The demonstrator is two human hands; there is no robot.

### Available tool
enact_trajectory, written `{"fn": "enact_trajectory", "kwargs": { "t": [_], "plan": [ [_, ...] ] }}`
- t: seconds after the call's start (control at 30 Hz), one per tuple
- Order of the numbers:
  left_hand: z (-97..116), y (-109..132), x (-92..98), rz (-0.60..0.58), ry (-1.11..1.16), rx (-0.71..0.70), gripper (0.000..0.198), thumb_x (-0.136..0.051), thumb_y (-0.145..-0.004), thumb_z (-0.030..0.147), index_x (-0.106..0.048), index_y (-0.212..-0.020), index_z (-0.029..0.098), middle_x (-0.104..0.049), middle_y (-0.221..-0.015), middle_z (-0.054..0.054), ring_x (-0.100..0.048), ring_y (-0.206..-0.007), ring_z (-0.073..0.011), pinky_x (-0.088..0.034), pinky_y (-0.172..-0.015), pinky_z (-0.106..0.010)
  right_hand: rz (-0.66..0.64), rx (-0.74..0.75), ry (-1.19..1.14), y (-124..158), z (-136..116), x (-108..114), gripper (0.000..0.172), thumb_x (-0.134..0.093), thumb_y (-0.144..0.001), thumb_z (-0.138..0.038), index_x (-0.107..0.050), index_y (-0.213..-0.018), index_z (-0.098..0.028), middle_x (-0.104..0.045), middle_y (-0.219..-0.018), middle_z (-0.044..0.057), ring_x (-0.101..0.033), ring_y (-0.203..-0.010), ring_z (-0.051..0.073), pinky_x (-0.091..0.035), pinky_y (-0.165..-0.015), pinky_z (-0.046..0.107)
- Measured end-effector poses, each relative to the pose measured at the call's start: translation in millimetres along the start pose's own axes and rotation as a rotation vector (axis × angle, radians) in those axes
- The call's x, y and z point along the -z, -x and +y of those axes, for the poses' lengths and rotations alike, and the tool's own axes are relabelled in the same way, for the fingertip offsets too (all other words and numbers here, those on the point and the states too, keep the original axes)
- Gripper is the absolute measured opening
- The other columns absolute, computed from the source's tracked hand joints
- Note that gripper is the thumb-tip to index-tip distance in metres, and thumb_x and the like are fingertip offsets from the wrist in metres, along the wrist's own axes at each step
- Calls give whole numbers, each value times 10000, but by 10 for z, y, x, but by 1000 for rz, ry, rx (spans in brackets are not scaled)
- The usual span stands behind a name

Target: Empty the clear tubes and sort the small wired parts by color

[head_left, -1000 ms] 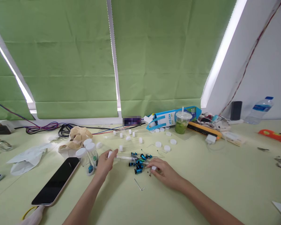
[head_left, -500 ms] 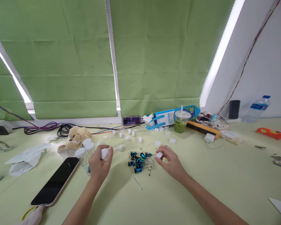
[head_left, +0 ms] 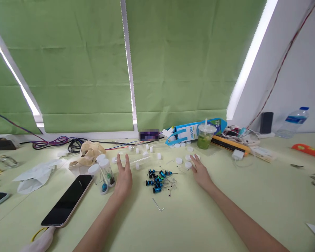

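Observation:
My left hand (head_left: 124, 176) is stretched forward over the table with its fingers spread, their tips at a clear plastic tube (head_left: 132, 159) that lies on its side. My right hand (head_left: 200, 171) reaches to the right of a heap of small blue capacitors (head_left: 157, 180) with wire legs; its fingertips rest by white round caps (head_left: 188, 164). Its fingers look extended and hold nothing. Just left of my left hand stand clear vials with white caps (head_left: 103, 171).
A black phone (head_left: 67, 200) lies at the left front. A bent wire (head_left: 157, 204) lies near the capacitors. Farther back are a green drink cup (head_left: 205, 136), a blue carton (head_left: 185, 132), cables (head_left: 57, 142), a beige cloth (head_left: 88, 152), a water bottle (head_left: 292, 122).
My left hand has laid the capped tube down farther back and opened. My right hand moved right and forward from the capacitors to the loose white caps, the cap it held no longer in it.

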State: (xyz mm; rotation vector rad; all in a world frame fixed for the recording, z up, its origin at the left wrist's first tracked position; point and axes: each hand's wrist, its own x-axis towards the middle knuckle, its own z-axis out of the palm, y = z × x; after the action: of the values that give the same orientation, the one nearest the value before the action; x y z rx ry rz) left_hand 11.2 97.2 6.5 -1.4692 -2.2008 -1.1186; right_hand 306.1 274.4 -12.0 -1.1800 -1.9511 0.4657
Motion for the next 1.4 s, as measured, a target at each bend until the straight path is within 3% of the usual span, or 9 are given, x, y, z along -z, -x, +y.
{"fn": "enact_trajectory", "kwargs": {
  "t": [0.33,0.47,0.67,0.8,0.93,1.0,1.13,1.23,1.4],
  "plan": [
    [144,-36,212,166,-16,-295,146,-483,-813,197,-592,-911,191,-487,-1089,-110,-458,-1115,-270,-375,-932,-452,69,69,-15,103,-62,-39,276,-428,-744,-178,-561,-986,-170,-538,-1058,97,-535,-1030,238,-437,-907,414],
    [276,-28,384,342,-282,-157,314,-493,-807,187,-559,-1114,190,-412,-1299,-137,-208,-1313,-326,-55,-1043,-573,72,87,-23,126,-78,-29,215,-432,-744,-184,-571,-908,-175,-534,-1000,85,-542,-982,226,-454,-876,395],
    [290,-19,576,265,-439,13,502,-414,-835,203,-363,-1296,11,-273,-1399,-265,60,-1350,-341,19,-999,-640,70,96,-26,130,-69,-33,174,-441,-743,-186,-583,-843,-174,-533,-996,88,-536,-980,228,-449,-876,400],
    [353,49,484,202,-401,-146,468,-373,-838,132,-402,-1305,149,-398,-1370,-158,-41,-1359,-314,79,-1001,-635,74,99,-32,131,-49,-37,175,-440,-741,-180,-585,-839,-174,-535,-995,90,-549,-959,219,-450,-880,398],
    [290,87,292,55,-362,-272,532,-422,-800,102,-374,-1322,194,-348,-1409,-115,-215,-1330,-289,-170,-1055,-499,84,110,-34,131,-23,-41,174,-444,-741,-187,-586,-840,-174,-542,-985,88,-558,-943,216,-455,-869,400],
    [178,75,217,-15,-382,-218,438,-458,-794,132,-466,-1232,124,-514,-1258,-166,-436,-1192,-293,-302,-988,-461,89,122,-33,125,-32,-31,170,-447,-745,-195,-588,-836,-173,-547,-981,89,-556,-945,221,-453,-865,407],
    [94,57,183,-97,-354,-313,233,-460,-838,173,-575,-1040,190,-664,-981,-71,-600,-901,-232,-343,-920,-457,107,168,-24,161,-236,60,166,-460,-775,-240,-594,-848,-174,-548,-1026,104,-523,-1002,245,-408,-907,442],
    [324,132,203,10,-246,-489,243,-472,-863,225,-551,-1093,219,-645,-1038,-61,-564,-968,-222,-287,-957,-444,64,320,-37,320,-602,162,219,-492,-812,-300,-571,-989,-199,-548,-1098,94,-465,-1087,248,-348,-955,437],
    [791,354,191,-21,-163,-676,333,-504,-828,155,-535,-1141,265,-632,-1015,-57,-550,-923,-214,-322,-872,-412,-286,503,-156,725,-1172,183,408,-495,-843,-349,-408,-1228,-249,-554,-1125,85,-497,-996,237,-357,-891,416]
  ]
}}
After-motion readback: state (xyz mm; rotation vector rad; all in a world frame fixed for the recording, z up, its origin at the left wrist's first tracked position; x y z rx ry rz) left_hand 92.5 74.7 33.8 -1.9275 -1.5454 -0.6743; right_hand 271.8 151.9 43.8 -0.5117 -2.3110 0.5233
